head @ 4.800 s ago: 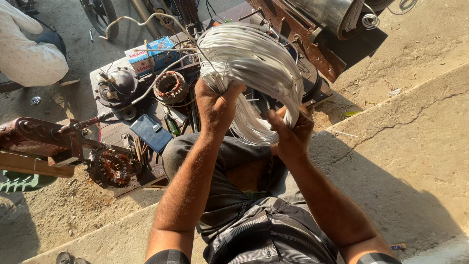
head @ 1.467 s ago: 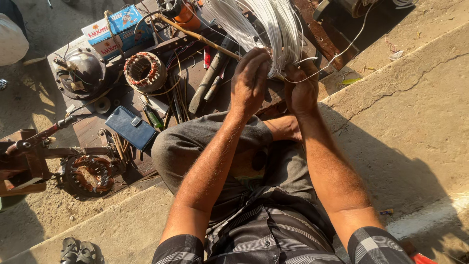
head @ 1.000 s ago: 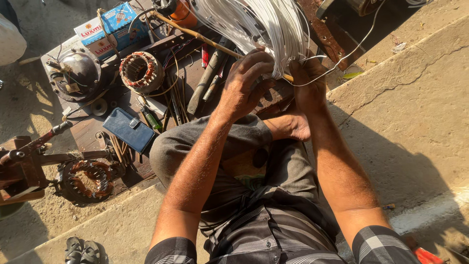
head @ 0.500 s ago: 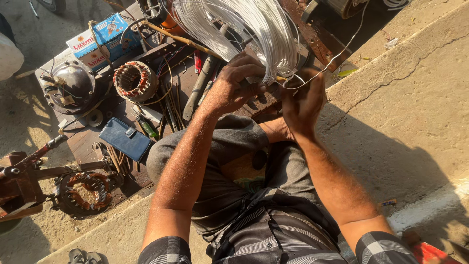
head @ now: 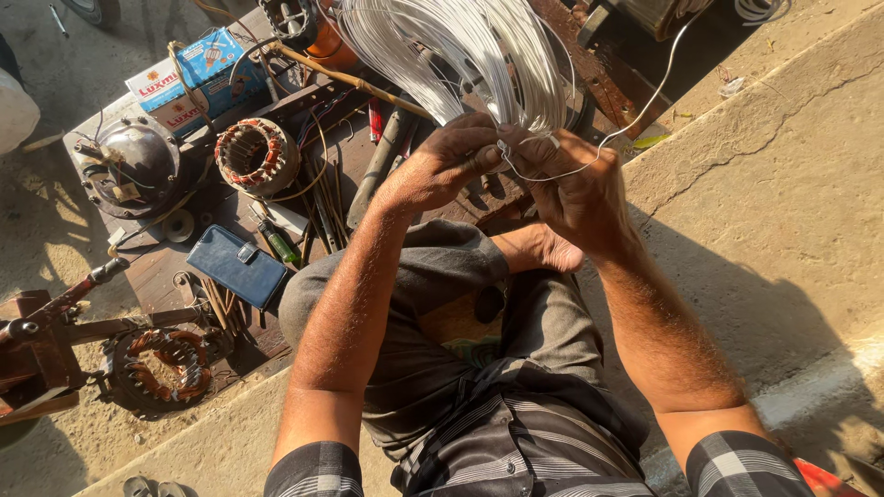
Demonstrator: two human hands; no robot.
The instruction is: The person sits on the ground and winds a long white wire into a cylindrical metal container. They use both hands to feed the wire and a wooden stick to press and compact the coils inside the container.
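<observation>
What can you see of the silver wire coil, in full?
The wire coil is a thick hank of many thin, shiny silver strands, looped and lit by sun. It is held up over the cluttered board. The left hand and right hand pinch its lower edge. One loose strand trails up right.

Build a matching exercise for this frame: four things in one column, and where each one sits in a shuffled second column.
Things:
1. coil of silvery wire
2. blue wallet
3. stator with copper windings
4. round metal motor housing

Places:
A. flat on the board, beside the person's left knee
B. at the far left of the board, beside the boxes
C. held by both hands, the left hand and the right hand
D. between the motor housing and the hand tools

Pairs: 1-C, 2-A, 3-D, 4-B
</observation>
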